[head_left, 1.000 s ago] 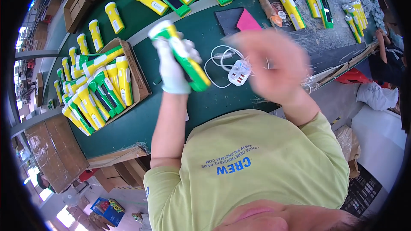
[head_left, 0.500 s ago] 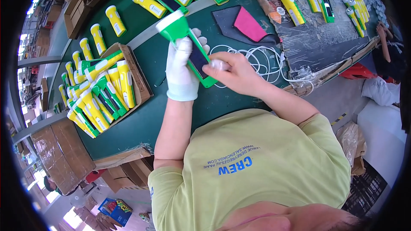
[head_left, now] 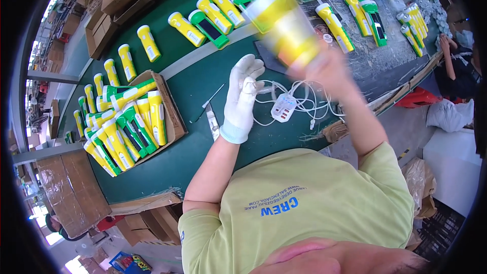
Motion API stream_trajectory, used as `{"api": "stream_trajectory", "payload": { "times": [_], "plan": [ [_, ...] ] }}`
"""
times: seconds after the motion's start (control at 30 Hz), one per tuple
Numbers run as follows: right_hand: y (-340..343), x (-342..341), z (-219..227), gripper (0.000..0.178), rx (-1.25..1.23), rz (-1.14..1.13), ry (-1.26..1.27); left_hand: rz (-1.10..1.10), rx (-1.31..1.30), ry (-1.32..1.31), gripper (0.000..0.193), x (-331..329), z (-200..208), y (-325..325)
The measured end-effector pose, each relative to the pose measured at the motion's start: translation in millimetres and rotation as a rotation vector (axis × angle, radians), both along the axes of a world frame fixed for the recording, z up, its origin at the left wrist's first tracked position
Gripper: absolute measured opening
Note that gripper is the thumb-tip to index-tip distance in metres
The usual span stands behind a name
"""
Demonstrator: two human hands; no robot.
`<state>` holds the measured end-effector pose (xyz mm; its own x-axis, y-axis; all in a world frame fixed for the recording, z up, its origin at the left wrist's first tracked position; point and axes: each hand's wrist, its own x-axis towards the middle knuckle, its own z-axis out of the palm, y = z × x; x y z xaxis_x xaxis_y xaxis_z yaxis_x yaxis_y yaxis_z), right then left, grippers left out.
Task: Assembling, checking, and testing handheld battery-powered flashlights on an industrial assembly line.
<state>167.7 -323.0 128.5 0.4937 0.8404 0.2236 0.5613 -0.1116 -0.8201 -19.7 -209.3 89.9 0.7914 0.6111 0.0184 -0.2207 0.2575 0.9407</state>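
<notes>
My right hand (head_left: 329, 71), bare and smeared by motion, grips a flashlight (head_left: 286, 28) with a white head. Its yellow side shows, with a little green near the head; it is raised over the bench. To its left, my left hand (head_left: 241, 99) wears a white glove and holds no flashlight. Its fingers stretch upward, with the thumb in front of the palm. Beside the glove lie a white multi-port USB charger (head_left: 284, 107) with tangled cables, a thin screwdriver-like tool (head_left: 206, 104) and a flat knife-like tool (head_left: 212, 122).
A cardboard box (head_left: 175, 119) of yellow and green flashlights stands on the left. More flashlights (head_left: 148, 44) line the bench's far side. Others (head_left: 335, 28) lie on the worn dark board (head_left: 362, 58) at right. Another person's arm (head_left: 446, 53) shows at far right.
My left hand has let go of the green-sided flashlight it held. My right hand has risen away from the glove with a flashlight. The charger has come into sight, and the view has shifted slightly.
</notes>
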Motion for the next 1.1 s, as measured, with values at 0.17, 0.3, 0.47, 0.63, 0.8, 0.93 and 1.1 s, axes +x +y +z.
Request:
{"api": "stream_trajectory", "payload": {
  "times": [0.17, 0.3, 0.47, 0.63, 0.8, 0.93, 1.1],
  "plan": [
    [-16, 136, 4, 0.058, -0.406, -0.391, -0.725, 0.253, 0.317, 0.294, 0.058, 2, -33, 67],
    [-27, 187, -13, 0.056, -0.631, -0.51, -0.931, 0.607, 0.412, 0.566, 0.077, 36, -63, 153],
    [-38, 149, -20, 0.044, -0.412, -0.523, -0.819, 0.7, 0.312, 1.019, 0.094, 64, -67, 210],
    [-50, 92, -21, 0.027, -0.076, -0.439, -0.551, 0.456, -0.249, 0.379, 0.044, 38, -63, 212],
    [-32, 48, -23, 0.015, 0.062, -0.143, -0.163, 0.648, 1.2, 0.67, 0.041, 4, 5, 114],
    [11, -6, -13, 0.032, 0.269, 0.042, 0.321, 0.506, 1.553, 0.61, 0.039, -22, 47, 66],
    [31, -24, -7, 0.047, 0.427, 0.349, 0.683, 0.513, 1.603, 0.644, 0.04, -45, 65, 53]
  ]
}}
